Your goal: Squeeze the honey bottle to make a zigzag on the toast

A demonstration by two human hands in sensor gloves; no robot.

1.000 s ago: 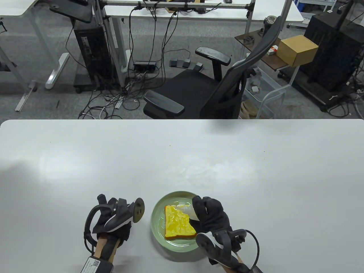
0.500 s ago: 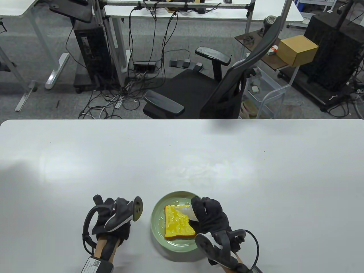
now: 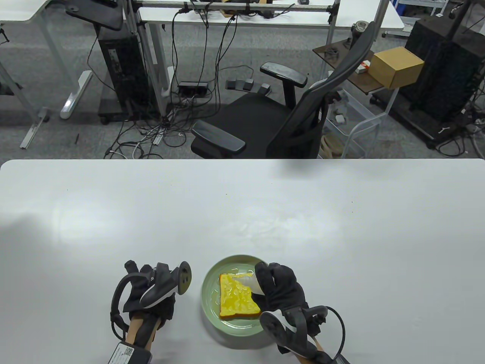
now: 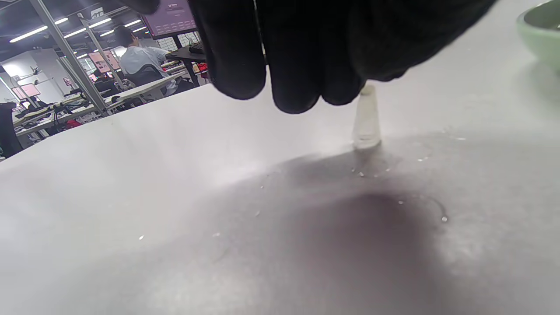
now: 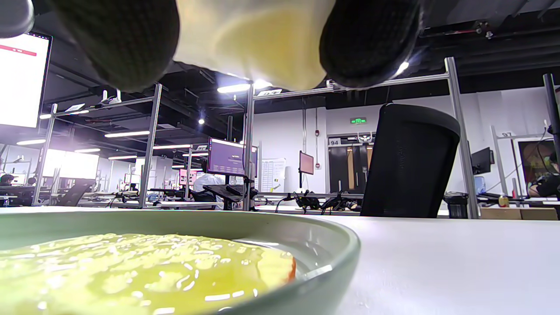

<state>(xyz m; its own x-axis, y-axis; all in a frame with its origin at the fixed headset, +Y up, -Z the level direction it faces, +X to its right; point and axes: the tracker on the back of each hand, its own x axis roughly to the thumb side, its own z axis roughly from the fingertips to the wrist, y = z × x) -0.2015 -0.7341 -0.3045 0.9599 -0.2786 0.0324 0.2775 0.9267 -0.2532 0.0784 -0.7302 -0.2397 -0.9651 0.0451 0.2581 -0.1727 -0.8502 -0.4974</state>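
On round green plate (image 3: 207, 299), glossy toast (image 3: 238, 296) (square)

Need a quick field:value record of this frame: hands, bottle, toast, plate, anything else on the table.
right hand: grips honey bottle, tilted over the toast
left hand: holds nothing visible, left of the plate
toast: on the plate, top glossy with honey
plate: green, on the white table
small clear cap: upright on the table by the left hand's fingers

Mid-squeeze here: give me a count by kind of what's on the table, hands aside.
Pale green round plate: 1
Yellow glazed toast slice: 1
Translucent squeeze honey bottle: 1
Small clear conical cap: 1
Total: 4
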